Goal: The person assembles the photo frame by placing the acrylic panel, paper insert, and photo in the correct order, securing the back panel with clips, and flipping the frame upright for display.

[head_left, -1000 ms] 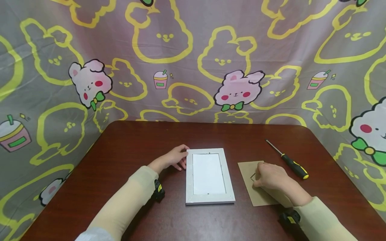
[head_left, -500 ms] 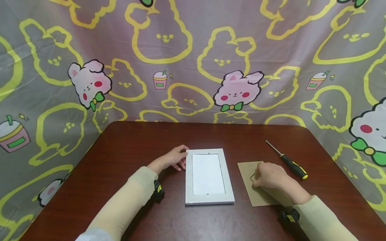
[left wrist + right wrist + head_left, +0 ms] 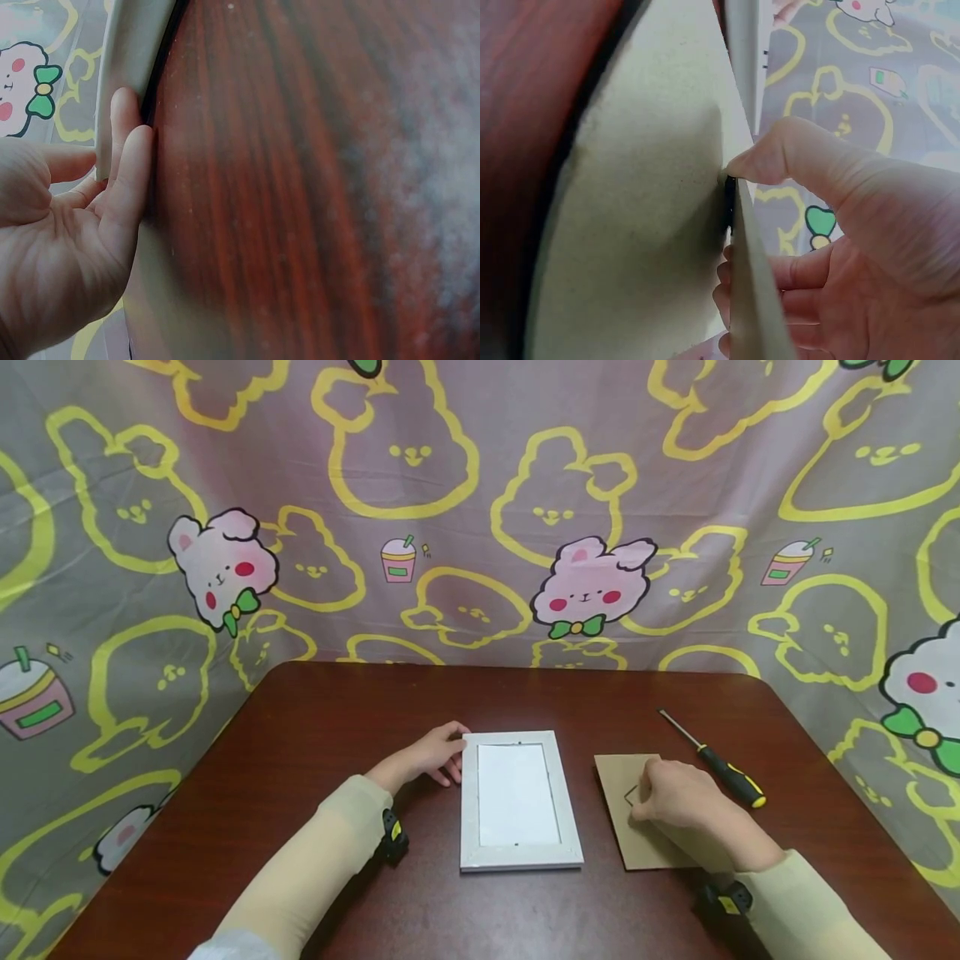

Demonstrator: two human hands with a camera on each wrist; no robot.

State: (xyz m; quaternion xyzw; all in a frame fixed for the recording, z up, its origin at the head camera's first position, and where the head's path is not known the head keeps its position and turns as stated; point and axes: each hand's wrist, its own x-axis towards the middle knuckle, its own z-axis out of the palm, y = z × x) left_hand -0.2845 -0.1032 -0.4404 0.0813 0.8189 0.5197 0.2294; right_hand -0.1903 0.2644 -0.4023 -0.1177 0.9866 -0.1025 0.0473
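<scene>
A white picture frame [image 3: 470, 810] lies back up on the table, a white sheet [image 3: 519, 793] filling its opening. At its far left corner, my left hand [image 3: 438, 753] holds the edge; in the left wrist view the thumb is against one face of the frame [image 3: 135, 45] and fingers lie along its side. To the right is a brown backing board [image 3: 615, 814] with a fold-out stand. My right hand [image 3: 678, 797] grips that stand [image 3: 754, 277], thumb on one side and fingers on the other. Part of the board is hidden under the hand.
A screwdriver [image 3: 733, 772] with a black and yellow handle lies to the right, beyond the board. The dark red-brown table [image 3: 360, 702] ends at a patterned cloth [image 3: 465, 468] at the back and sides.
My right hand has raised the backing board slightly; its far edge has shifted away and a dark gap shows under its left side. The left hand and the frame have stayed put.
</scene>
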